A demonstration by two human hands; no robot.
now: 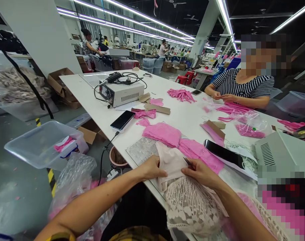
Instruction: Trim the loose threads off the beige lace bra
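A cream garment [171, 160] with a smooth fabric top and a lace part [192, 204] lies across the table's near edge, its lace hanging toward my lap. My left hand [152, 167] pinches the smooth fabric at its left side. On the right side of the same piece, my right hand [197, 170] is closed on a small dark pointed tool [187, 162], perhaps thread snips; most of it is hidden in the palm. The fingertips of that hand also touch the fabric. Just beyond lie stacked pink lace pieces [162, 134] and more pink lace [200, 154].
On the white table [92, 90] stand a grey metal box [122, 92] with cables, a phone [122, 120] and another phone [224, 154]. Across it, a person in a striped top [243, 83] handles pink strips. A plastic bin [47, 144] and bagged material [72, 177] are at left.
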